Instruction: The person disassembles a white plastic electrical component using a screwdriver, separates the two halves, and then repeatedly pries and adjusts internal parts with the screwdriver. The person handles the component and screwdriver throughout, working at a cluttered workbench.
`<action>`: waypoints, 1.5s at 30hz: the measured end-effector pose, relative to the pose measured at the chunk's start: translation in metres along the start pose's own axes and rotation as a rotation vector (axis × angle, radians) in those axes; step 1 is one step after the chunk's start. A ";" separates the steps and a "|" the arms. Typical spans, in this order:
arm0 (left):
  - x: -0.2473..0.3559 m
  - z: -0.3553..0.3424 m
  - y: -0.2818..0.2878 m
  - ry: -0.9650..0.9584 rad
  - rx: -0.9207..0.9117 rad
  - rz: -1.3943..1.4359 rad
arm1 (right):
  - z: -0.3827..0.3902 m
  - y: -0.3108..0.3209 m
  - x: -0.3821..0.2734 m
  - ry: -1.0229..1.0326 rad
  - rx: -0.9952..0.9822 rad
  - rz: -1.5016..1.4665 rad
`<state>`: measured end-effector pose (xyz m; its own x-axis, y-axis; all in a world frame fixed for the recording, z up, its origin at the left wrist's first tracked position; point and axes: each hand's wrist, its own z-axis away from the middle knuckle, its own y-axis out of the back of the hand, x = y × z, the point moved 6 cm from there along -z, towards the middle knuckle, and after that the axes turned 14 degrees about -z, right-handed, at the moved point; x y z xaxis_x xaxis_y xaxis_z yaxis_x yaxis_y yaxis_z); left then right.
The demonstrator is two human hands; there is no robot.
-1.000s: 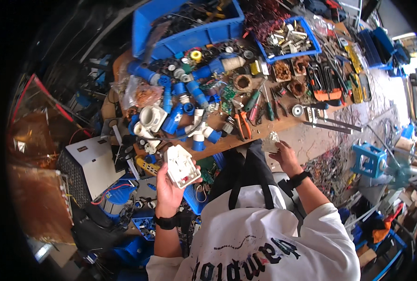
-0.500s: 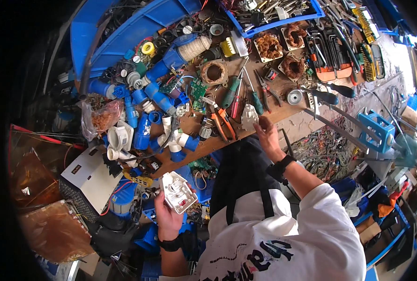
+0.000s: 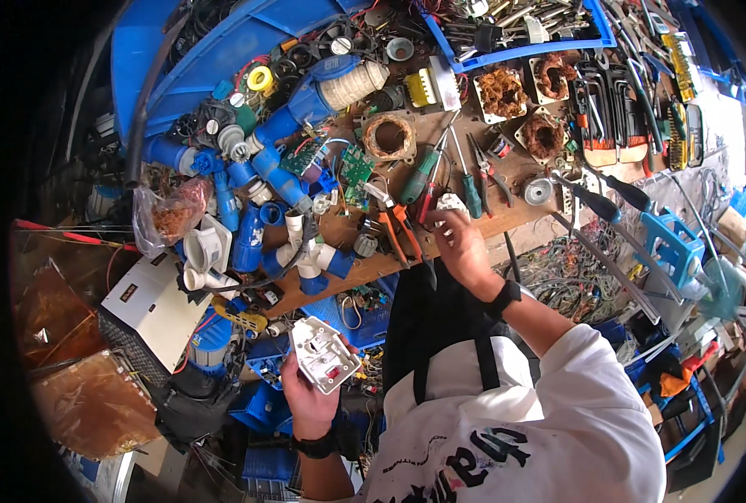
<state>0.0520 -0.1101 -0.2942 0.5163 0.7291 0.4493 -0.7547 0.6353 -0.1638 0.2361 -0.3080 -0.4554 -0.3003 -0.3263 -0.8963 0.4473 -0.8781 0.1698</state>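
Note:
My left hand (image 3: 310, 390) holds a white plastic housing (image 3: 323, 355) open side up, a small red part inside it, below the bench edge. My right hand (image 3: 461, 247) is over the bench's front edge with fingers apart and slightly bent, close to a red-handled screwdriver (image 3: 426, 201). A small white piece (image 3: 452, 201) lies just beyond its fingertips. Orange-handled pliers (image 3: 396, 225) lie to its left, green-handled screwdrivers (image 3: 472, 193) beyond it.
The wooden bench (image 3: 503, 220) holds blue pipe fittings (image 3: 281, 176), green circuit boards (image 3: 356, 172), rusty wound parts (image 3: 503, 92) and blue bins (image 3: 180, 75). A white case (image 3: 151, 310) sits at left; tangled wires (image 3: 549, 277) and a blue stand (image 3: 670, 247) are at right.
My right hand has moved up and left onto the bench and released the small piece it carried there. My left hand still holds the housing, and the view has shifted toward the bench.

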 end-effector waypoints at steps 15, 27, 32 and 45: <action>0.007 0.013 0.022 -0.027 0.079 0.101 | -0.047 -0.027 -0.030 0.266 -0.080 0.518; 0.000 0.027 0.063 -0.093 0.171 0.231 | -0.072 -0.040 -0.037 0.317 -0.179 0.817; 0.008 0.032 0.074 -0.151 0.157 0.210 | -0.073 -0.039 -0.051 0.360 -0.167 0.848; 0.059 0.080 0.057 -0.257 -0.127 0.139 | 0.016 0.034 -0.206 0.465 0.226 -0.422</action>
<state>0.0069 -0.0512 -0.2065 0.2800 0.7332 0.6197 -0.7460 0.5725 -0.3402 0.2999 -0.2760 -0.2583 0.0064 0.2024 -0.9793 0.1685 -0.9655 -0.1985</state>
